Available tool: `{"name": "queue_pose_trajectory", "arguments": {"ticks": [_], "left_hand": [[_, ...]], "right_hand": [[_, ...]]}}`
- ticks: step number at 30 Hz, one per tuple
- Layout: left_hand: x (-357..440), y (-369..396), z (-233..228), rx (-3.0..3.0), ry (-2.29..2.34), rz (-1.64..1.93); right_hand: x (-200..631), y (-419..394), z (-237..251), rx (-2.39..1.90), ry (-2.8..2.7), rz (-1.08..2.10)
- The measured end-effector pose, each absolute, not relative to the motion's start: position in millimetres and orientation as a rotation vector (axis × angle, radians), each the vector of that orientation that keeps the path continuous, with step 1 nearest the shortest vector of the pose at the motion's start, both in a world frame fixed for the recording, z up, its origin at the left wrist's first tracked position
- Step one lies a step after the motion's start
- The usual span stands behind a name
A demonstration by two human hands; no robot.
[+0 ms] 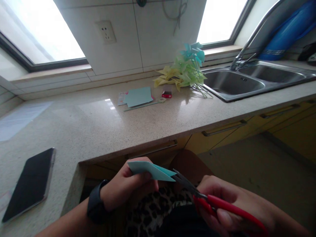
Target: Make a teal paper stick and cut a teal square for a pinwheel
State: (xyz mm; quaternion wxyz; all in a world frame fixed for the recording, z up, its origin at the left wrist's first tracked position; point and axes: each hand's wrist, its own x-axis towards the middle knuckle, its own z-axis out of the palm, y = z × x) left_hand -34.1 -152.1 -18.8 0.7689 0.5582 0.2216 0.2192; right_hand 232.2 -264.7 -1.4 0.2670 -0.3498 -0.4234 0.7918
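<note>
My left hand [133, 182] pinches a folded piece of light blue paper [148, 171] between thumb and fingers, out in front of the counter edge. In my right hand [222, 197] is a pair of scissors [197, 194] with red handles and dark metal blades. The blades are slightly apart, and their tips are at the right-hand corner of the paper. Whether they touch it or have cut into it I cannot tell. Both hands are above my lap.
On the counter [93, 131] are a stack of light blue paper [139, 96], a small red and black box [167, 94] and a bunch of paper pinwheels [187, 69]. A tablet [31, 181] lies at left, below printed sheets [18, 118]. A steel sink [234, 82] is at right.
</note>
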Motion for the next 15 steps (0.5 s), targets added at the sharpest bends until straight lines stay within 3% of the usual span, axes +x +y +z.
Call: {"name": "queue_pose_trajectory", "arguments": {"ticks": [15], "left_hand": [[-30,-144,0,1.847,0.242,0.317]], "right_hand": [[259,-268,-9,-0.984,-1.416,2.248]]}}
